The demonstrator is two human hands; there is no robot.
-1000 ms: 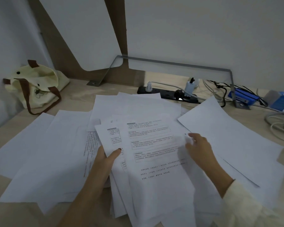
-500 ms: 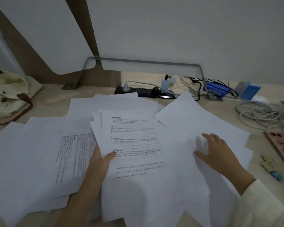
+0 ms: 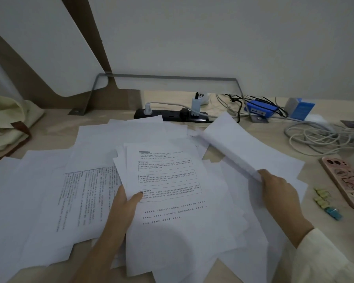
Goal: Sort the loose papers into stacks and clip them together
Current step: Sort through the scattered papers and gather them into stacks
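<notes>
Loose white papers (image 3: 39, 201) lie spread over the desk, some printed, some blank. My left hand (image 3: 124, 209) grips a gathered stack of printed sheets (image 3: 172, 190) at its left edge, thumb on top. My right hand (image 3: 278, 193) pinches the near edge of a blank sheet (image 3: 243, 144) that lifts and curls off the desk on the right. Small yellow and blue binder clips (image 3: 325, 203) lie on the desk to the right of my right hand.
A phone in a pink case (image 3: 345, 180) lies at the right edge next to the clips. A black power strip (image 3: 172, 115), a coil of white cable (image 3: 319, 137) and blue boxes (image 3: 260, 109) line the back. A cream tote bag (image 3: 4, 123) sits far left.
The view has swung to the right, bringing the clips and phone into sight. My right hand went from lying flat on the right-hand sheet to pinching and lifting its edge. My left hand keeps its grip.
</notes>
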